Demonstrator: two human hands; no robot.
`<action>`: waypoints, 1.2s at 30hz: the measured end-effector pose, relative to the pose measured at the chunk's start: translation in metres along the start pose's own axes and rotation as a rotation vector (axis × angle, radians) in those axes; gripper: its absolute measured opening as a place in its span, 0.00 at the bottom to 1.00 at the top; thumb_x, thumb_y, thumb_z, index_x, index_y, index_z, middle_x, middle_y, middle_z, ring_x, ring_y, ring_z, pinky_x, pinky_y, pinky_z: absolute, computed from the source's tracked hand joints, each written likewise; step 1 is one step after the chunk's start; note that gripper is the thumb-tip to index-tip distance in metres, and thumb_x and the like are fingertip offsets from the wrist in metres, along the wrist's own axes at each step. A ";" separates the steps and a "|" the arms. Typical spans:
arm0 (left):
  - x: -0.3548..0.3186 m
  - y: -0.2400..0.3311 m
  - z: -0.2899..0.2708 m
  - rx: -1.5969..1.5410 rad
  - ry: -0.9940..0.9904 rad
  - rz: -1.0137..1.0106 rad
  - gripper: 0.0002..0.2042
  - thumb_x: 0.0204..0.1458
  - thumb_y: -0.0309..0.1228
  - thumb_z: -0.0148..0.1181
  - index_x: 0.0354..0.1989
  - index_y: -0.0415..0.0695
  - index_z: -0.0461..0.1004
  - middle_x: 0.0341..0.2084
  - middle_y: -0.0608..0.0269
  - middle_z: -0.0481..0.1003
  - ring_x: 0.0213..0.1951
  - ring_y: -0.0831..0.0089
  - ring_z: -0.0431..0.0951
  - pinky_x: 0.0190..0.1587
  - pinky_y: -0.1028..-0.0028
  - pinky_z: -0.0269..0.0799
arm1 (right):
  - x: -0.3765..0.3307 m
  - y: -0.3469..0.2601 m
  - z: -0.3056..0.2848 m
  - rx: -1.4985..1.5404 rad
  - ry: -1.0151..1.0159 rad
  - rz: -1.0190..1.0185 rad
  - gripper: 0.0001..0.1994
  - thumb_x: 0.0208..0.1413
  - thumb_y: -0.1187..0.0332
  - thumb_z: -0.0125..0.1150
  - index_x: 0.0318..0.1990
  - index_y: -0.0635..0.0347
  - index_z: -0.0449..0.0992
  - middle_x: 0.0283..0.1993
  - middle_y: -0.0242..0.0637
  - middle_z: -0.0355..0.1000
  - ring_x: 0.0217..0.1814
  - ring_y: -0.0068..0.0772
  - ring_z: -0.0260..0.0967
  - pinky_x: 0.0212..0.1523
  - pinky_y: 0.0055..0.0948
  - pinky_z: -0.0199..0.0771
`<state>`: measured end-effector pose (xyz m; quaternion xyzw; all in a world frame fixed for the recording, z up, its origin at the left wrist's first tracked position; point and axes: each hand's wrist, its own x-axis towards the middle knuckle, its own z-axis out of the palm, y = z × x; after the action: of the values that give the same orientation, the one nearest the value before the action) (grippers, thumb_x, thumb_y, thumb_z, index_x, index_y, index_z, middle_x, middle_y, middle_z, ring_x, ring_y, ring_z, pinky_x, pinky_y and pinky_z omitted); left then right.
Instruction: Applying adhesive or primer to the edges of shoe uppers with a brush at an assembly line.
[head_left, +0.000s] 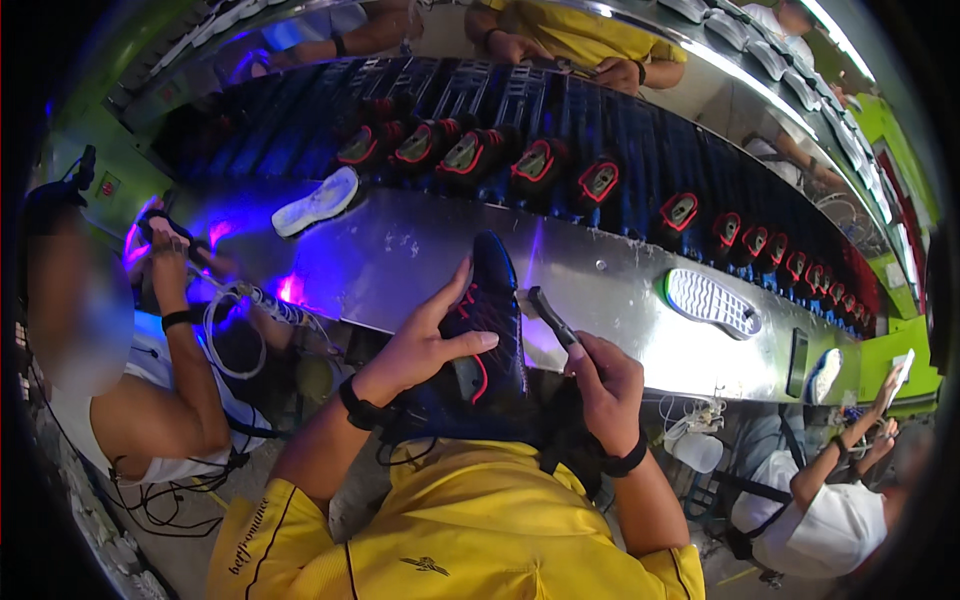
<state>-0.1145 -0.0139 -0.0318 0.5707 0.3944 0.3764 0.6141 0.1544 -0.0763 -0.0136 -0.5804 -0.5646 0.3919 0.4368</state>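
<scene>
Black shoe upper [487, 320] was gripped in the left hand [425, 345] while the right hand [600, 375], closed on a brush [548, 312], touched its edge, coating apparently unfinished.

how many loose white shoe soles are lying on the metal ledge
3. One white sole lies at the ledge's left end, one with a green edge lies right of the held shoe, and one sits at the far right, partly cut off. More may be hidden.

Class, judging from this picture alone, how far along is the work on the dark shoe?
In hand: the left hand holds the dark shoe while the right hand puts a brush to it. Seemingly left: soles lie loose on the metal bench; shoes queue on the conveyor.
</scene>
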 end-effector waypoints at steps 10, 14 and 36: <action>-0.006 0.011 0.015 0.091 -0.131 0.001 0.51 0.58 0.37 0.76 0.81 0.27 0.48 0.82 0.45 0.50 0.83 0.62 0.45 0.83 0.64 0.39 | -0.008 0.008 -0.014 -0.206 0.120 -0.156 0.09 0.65 0.72 0.66 0.48 0.69 0.84 0.31 0.50 0.77 0.28 0.48 0.75 0.32 0.35 0.72; -0.005 0.015 0.019 0.117 -0.158 -0.004 0.51 0.58 0.37 0.76 0.81 0.27 0.48 0.82 0.46 0.50 0.83 0.62 0.45 0.83 0.64 0.38 | -0.005 0.007 -0.019 -0.243 0.123 -0.195 0.09 0.64 0.73 0.67 0.47 0.69 0.84 0.31 0.49 0.77 0.26 0.46 0.74 0.30 0.35 0.69; 0.023 0.002 0.007 -0.140 0.005 -0.082 0.48 0.59 0.31 0.73 0.81 0.27 0.48 0.81 0.45 0.53 0.82 0.63 0.51 0.81 0.66 0.45 | -0.030 0.009 -0.054 -0.133 -0.159 -0.048 0.09 0.63 0.72 0.69 0.45 0.70 0.85 0.28 0.44 0.76 0.26 0.36 0.73 0.32 0.31 0.71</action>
<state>-0.0988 0.0039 -0.0305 0.5086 0.3918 0.3789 0.6665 0.2067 -0.1093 -0.0064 -0.5615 -0.6358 0.3879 0.3605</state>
